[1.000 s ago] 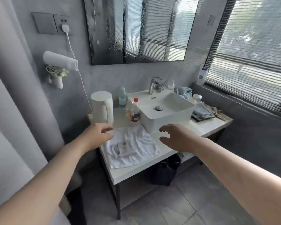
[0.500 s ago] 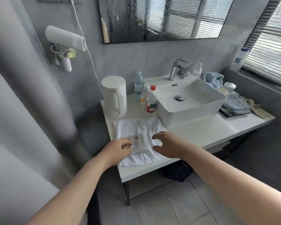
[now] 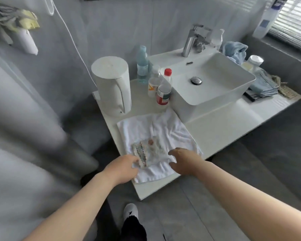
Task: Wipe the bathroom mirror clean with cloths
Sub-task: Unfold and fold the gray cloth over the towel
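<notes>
Small patterned cloth (image 3: 151, 152) lies flat on white towel (image 3: 163, 131) by the front counter (image 3: 224, 129) edge, between both hands' fingers, long axis running left fingers to right. Left hand (image 3: 123, 168) fingers curled, pinching cloth's left edge. Right hand (image 3: 184, 161) fingers spread, loosely bent, holding nothing, over towel; contact unclear. Bare counter right of right fingers; kettle (image 3: 111, 84), bottles (image 3: 163, 91), basin (image 3: 215, 84) beyond fingertips
</notes>
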